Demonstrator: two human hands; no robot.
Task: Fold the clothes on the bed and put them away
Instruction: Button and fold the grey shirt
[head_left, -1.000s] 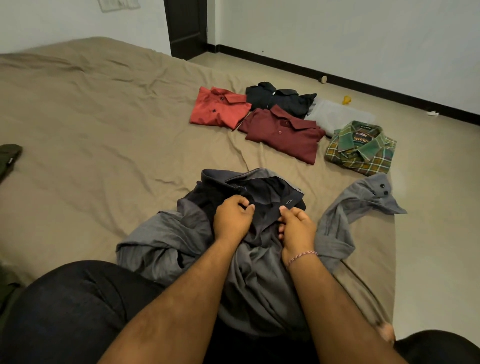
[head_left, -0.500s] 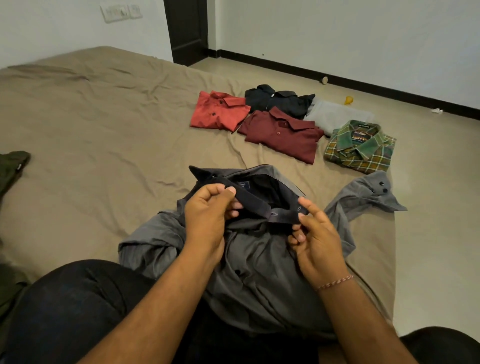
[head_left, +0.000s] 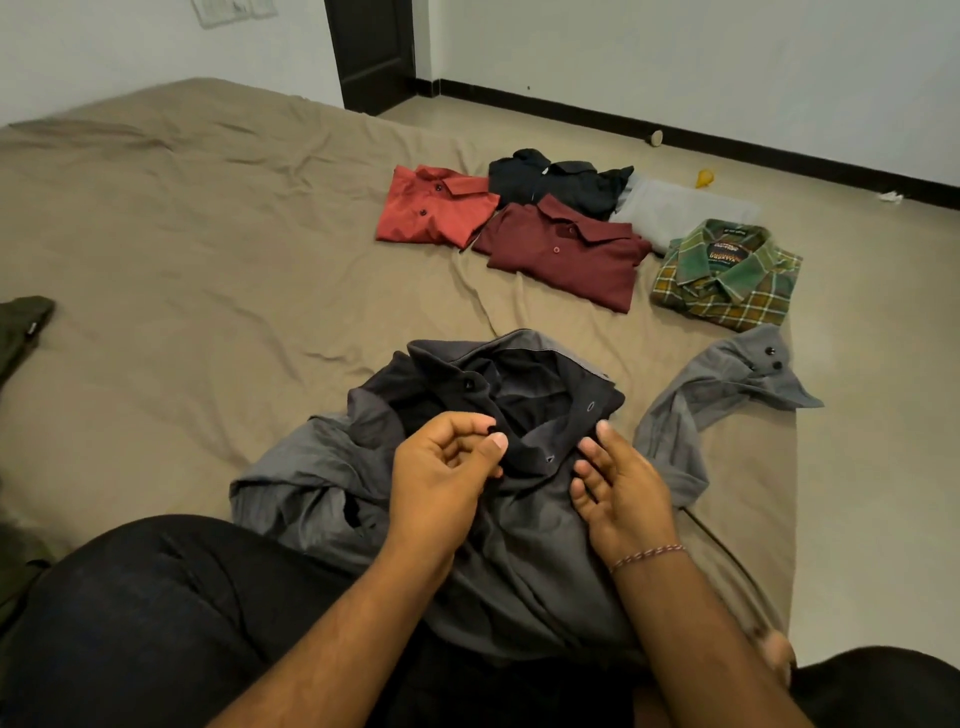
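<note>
Step in hand, as judged: buttoning the placket of the grey shirt (head_left: 519, 545) before folding; shirt lies crumpled on the near part of the bed (head_left: 208, 260), partly across the person's lap, collar open and pointing far, one sleeve (head_left: 727, 384) thrown out to the right with its cuff buttons showing.

Left hand (head_left: 441, 478): fingers curled, thumb and forefinger pinching the dark placket edge at a button; right hand (head_left: 618, 488): fingers mostly straight and relaxed, fingertips resting on the opposite placket edge beside a buttonhole, not clearly gripping.

Next move, judgement only: bring the buttonhole edge over the pinched button and push it through; needs both edges held taut and aligned, since the cloth is slack and bunched; then smooth the body flat, draw in both sleeves.

Progress: five garments already folded at the far right of the bed; red shirt (head_left: 436, 205), black shirt (head_left: 561, 179), maroon polo (head_left: 566, 252), pale grey garment (head_left: 685, 208), green plaid shirt (head_left: 727, 280); none yet put away; a dark green garment (head_left: 21, 327) at the left edge, unfolded.

Materials: grey shirt thin, smooth woven cloth, darker inner collar band, small dark buttons; polo looks softer, knit-like; plaid looks thicker, flannel-like; bedsheet tan, matte, creased.
</note>
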